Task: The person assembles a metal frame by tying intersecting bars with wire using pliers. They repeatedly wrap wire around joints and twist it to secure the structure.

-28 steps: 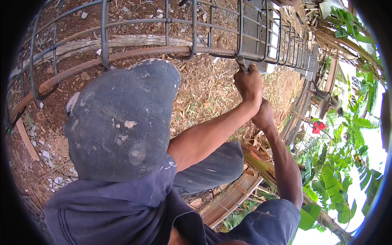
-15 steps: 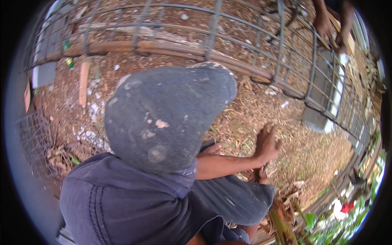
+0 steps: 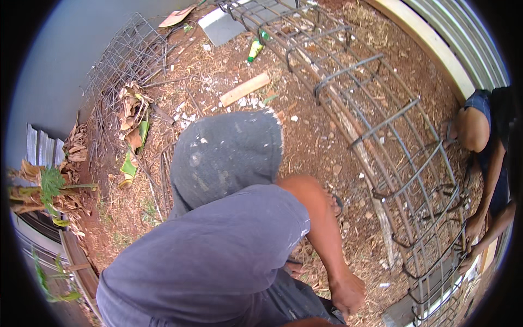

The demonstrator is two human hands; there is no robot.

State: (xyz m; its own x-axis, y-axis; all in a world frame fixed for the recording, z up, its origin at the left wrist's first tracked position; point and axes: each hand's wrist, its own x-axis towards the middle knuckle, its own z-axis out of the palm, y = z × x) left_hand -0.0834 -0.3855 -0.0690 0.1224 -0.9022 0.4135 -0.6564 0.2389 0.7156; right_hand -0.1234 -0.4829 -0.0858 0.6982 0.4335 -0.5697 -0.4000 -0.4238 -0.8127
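Neither my left hand nor my right hand shows in the head view. Right below me crouches another person in a dark, paint-specked cap (image 3: 229,158) and a grey-purple shirt (image 3: 207,240). That person's right hand (image 3: 348,294) hangs low over the ground, its fingers mostly hidden. A long cage of tied steel bars (image 3: 384,122) runs from the top toward the lower right. At its right side, a second person's hands (image 3: 473,231) are on or close to the bars. A strip of bare skin (image 3: 308,322) crosses the bottom edge; I cannot tell whose.
Wire mesh (image 3: 131,54) leans by the grey wall (image 3: 54,65). A grey block (image 3: 220,27), a yellow-green bottle (image 3: 254,50) and a short wooden board (image 3: 245,90) lie on littered soil. Corrugated sheeting (image 3: 463,43) stands at upper right, plants (image 3: 52,188) at left.
My view has turned, so the cage now slants down the right side instead of crossing the top. The crouching person's outstretched arm now points downward. More of the second person shows.
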